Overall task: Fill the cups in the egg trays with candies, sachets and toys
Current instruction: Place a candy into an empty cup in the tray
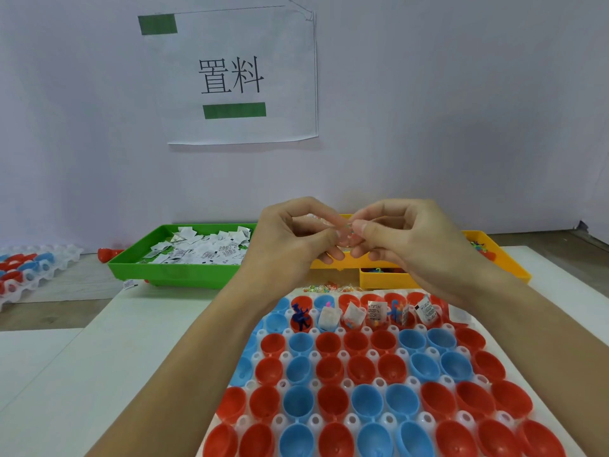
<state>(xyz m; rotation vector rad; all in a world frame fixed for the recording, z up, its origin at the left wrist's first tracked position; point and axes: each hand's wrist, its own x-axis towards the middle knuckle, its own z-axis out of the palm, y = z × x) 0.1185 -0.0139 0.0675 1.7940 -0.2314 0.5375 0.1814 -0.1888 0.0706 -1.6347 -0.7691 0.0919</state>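
With our left hand [293, 239] and right hand [395, 235] both pinching a clear candy packet [333, 227], we should separate it gently, above the egg tray [372, 380].

Even, soft, bright light; source not visible. No hard shadows: only faint soft shade under the near rim of the green tray [171, 270] and beneath the forearms on the white table [138, 341]. Small dull highlights inside the red and blue cups [365, 404], no strong glare. Wall [461, 110] takes a slight lilac cast. Wide-angle bowing: table edges splay outward near the frame's sides, near cups stretched. Centre fairly sharp; sign [237, 77] lettering legible. Far left egg tray [29, 268] soft. Clear packet [333, 230] between the fingertips is hard to resolve.
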